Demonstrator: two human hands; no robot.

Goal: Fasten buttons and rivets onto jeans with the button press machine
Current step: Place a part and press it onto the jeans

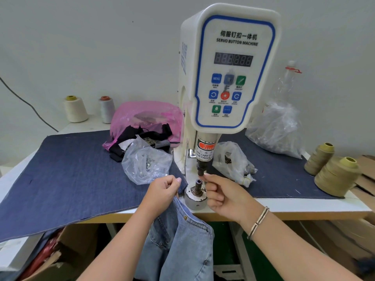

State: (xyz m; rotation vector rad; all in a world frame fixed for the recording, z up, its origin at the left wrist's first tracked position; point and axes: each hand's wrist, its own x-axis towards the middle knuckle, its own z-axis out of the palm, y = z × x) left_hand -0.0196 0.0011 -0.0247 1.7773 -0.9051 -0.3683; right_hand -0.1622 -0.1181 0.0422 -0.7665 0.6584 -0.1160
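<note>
The white servo button machine stands at the middle of the table, its dark upper punch hanging over the lower die post on a round metal base. My right hand reaches up with pinched fingertips touching the punch tip; any small part between them is too small to see. My left hand grips the edge of light blue jeans, which hang below the table edge and show a brass rivet.
Clear bags of metal fasteners lie left and right of the machine on a dark denim sheet. A pink bag, thread cones and a large clear bag stand around. Cardboard boxes sit under the table.
</note>
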